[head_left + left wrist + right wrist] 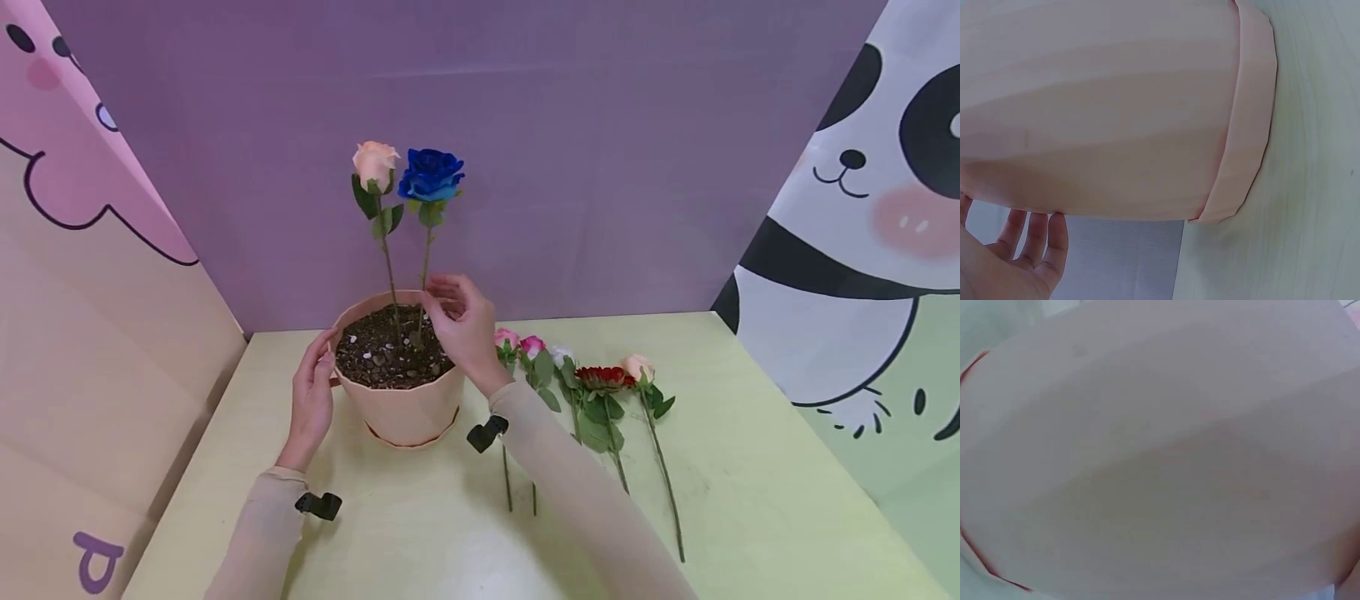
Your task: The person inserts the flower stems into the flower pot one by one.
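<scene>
A pink flowerpot (405,412) filled with dark soil (375,358) stands on a matching saucer. Two artificial roses rise from the soil: a peach rose (375,167) on the left and a blue rose (432,175) beside it. My right hand (465,329) pinches the blue rose's stem low down, just above the soil at the pot's right side. At the pot's left rim, my left hand (311,400) rests with its fingers lightly bent. In the left wrist view its fingertips (1057,222) touch the pot wall. The pot wall (1160,456) fills most of the right wrist view.
Right of the pot several artificial flowers lie on the pale table (405,517), among them a red flower (603,379), a peach rose (639,367) and a bright pink one (533,345). My right forearm crosses over some stems. A purple backdrop (585,167) stands behind.
</scene>
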A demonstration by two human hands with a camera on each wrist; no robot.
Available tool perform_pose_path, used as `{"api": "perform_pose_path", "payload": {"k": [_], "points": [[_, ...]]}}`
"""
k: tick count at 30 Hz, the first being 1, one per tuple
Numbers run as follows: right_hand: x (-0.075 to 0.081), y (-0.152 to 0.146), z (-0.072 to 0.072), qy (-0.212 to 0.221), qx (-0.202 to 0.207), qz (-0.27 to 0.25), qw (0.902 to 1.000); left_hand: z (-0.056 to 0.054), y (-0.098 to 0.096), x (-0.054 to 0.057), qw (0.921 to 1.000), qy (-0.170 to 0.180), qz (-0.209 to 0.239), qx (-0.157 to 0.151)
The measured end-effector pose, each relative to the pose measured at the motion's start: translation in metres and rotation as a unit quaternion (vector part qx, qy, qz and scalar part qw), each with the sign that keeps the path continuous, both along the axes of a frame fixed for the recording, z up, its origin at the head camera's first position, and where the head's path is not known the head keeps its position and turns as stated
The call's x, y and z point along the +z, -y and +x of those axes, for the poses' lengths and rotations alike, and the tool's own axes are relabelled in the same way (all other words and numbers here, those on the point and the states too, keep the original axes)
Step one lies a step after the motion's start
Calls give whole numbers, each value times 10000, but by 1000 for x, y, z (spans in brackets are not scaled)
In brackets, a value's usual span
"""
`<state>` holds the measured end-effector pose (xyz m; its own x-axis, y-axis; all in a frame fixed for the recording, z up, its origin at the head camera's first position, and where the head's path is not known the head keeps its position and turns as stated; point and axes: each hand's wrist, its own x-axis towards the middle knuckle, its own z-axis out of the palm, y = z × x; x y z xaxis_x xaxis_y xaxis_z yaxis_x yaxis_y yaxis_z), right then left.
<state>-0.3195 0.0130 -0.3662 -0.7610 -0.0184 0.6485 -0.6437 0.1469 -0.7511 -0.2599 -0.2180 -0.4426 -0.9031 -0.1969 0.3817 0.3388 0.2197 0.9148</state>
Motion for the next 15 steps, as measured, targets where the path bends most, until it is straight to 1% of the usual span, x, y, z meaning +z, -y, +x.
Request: {"api": "perform_pose_path", "payload": {"k": [5,11,15], "points": [[-6,-9,5,192,-74,-316,9993,-1,1,0,10000,70,46,-15],[-9,-30,4,-1,-190,-558,9983,0,1,1,10000,47,4,-17],[-12,-46,6,204,-265,-660,9973,1,2,1,10000,67,-32,6]]}}
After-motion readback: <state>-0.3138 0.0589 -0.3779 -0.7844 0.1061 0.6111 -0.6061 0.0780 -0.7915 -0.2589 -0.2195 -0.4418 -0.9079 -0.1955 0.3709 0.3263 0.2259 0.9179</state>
